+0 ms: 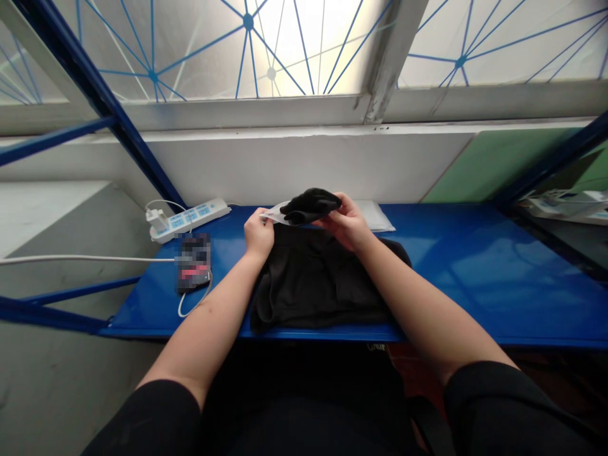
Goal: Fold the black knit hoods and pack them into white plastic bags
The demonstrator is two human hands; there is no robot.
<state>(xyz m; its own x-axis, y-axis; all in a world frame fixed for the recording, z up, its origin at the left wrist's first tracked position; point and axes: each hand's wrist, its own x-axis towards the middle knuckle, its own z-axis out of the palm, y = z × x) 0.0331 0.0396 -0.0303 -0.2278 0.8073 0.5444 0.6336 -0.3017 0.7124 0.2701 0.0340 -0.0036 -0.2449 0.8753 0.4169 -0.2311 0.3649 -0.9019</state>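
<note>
The left hand (259,234) pinches a plastic bag (277,214) while the right hand (350,223) grips rolled black fabric (311,201), apparently steadying both above the dark garment (327,278).

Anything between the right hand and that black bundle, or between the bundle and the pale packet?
Nothing visible: the right hand holds the black bundle, whose left end overlaps the pale packet pinched in the left hand.
</note>
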